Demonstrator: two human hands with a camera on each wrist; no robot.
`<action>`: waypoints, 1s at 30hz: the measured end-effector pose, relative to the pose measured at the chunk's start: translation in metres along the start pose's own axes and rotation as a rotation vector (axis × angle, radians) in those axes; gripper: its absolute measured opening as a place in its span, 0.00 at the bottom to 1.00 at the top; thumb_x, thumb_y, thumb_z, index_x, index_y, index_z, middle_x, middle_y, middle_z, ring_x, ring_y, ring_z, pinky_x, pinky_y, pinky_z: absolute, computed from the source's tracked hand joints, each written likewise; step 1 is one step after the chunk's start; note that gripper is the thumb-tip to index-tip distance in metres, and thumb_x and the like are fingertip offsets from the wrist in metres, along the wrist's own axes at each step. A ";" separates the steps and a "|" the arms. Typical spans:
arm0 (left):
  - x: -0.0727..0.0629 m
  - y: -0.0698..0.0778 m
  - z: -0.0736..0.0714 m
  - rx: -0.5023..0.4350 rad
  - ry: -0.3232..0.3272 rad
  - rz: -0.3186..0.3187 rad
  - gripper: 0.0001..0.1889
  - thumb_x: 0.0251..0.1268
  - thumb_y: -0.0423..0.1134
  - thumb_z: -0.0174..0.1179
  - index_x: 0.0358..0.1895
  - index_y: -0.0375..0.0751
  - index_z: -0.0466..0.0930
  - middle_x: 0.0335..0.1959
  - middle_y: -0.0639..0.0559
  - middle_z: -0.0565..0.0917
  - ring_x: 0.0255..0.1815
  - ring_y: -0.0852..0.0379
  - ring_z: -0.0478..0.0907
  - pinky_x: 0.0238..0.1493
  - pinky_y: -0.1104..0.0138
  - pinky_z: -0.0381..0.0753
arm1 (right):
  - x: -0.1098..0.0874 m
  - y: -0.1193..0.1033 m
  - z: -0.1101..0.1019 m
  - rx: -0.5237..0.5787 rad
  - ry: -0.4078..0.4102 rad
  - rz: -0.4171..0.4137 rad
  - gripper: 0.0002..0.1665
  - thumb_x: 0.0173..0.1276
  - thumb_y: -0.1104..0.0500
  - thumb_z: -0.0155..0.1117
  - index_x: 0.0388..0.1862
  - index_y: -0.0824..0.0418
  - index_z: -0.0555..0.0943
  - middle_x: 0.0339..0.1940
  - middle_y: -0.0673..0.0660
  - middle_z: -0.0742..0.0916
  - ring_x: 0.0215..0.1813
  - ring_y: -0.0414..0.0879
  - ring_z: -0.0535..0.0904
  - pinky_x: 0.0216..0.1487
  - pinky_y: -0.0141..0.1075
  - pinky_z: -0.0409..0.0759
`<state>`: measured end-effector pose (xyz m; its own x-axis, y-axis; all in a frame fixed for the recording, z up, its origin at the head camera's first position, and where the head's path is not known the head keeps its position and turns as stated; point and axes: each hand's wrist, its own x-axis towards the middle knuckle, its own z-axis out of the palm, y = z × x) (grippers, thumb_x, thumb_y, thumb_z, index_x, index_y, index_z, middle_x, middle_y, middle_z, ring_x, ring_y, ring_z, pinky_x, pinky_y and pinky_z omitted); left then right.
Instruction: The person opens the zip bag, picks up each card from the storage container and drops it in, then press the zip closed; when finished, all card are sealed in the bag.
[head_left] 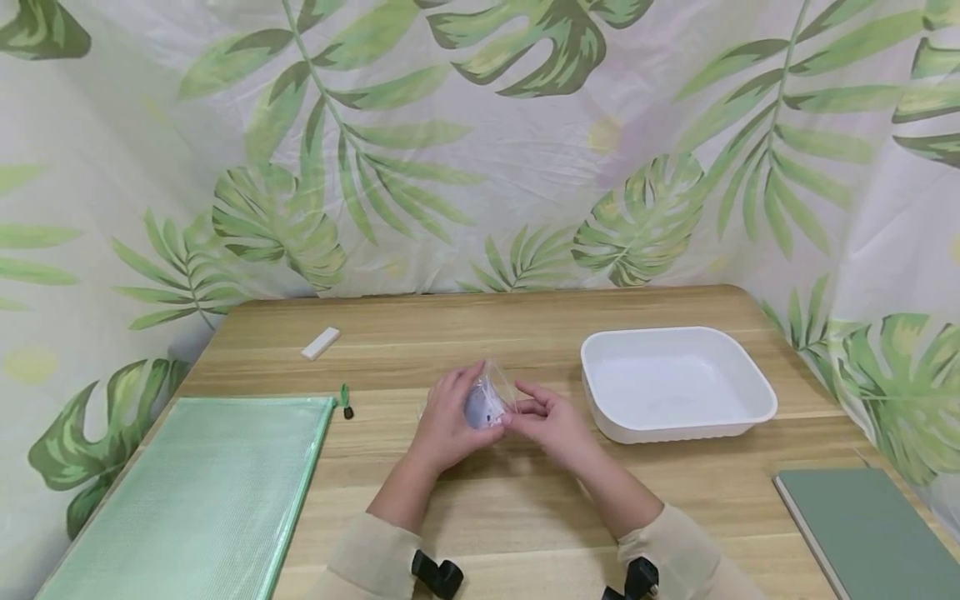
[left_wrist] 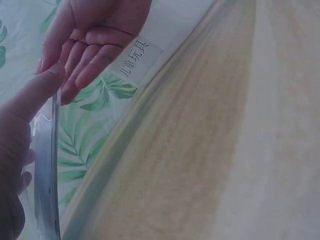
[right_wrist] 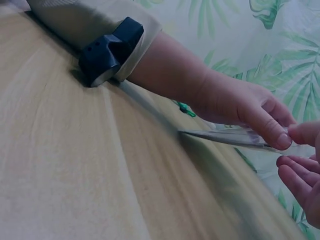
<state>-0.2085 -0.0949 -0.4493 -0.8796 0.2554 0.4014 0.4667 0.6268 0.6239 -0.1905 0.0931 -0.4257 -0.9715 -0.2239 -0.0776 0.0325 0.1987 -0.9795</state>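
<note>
Both hands hold a flat, clear plastic bag (head_left: 482, 406) above the middle of the wooden table. Something bluish-grey lies inside it, with small marks near its lower edge; its kind is unclear. My left hand (head_left: 448, 422) grips the bag from the left, thumb along the near side. On the other side, my right hand (head_left: 553, 427) pinches the bag's edge between thumb and forefinger, close to the left thumb tip. The left wrist view shows the bag (left_wrist: 47, 170) edge-on and thin. In the right wrist view, the bag (right_wrist: 225, 137) tilts above the tabletop.
A white basin (head_left: 678, 429) stands to the right of the hands. A mint-green mesh pouch (head_left: 202, 492) lies at left, near a small black-and-green item (head_left: 346, 402) and a white rectangular block (head_left: 321, 342). At front right is a green notebook (head_left: 870, 529).
</note>
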 end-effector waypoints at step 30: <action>0.022 0.011 -0.032 -0.543 0.065 -0.378 0.12 0.67 0.39 0.62 0.47 0.35 0.85 0.39 0.41 0.86 0.37 0.62 0.82 0.44 0.67 0.83 | 0.037 -0.042 -0.049 -0.143 -0.098 -0.075 0.22 0.70 0.61 0.62 0.61 0.66 0.78 0.47 0.66 0.88 0.41 0.39 0.85 0.54 0.51 0.83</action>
<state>-0.2196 -0.1064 -0.4125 -0.9924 0.0355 0.1174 0.1222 0.1999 0.9722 -0.2396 0.1235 -0.3780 -0.9421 -0.3341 -0.0297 -0.0801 0.3100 -0.9474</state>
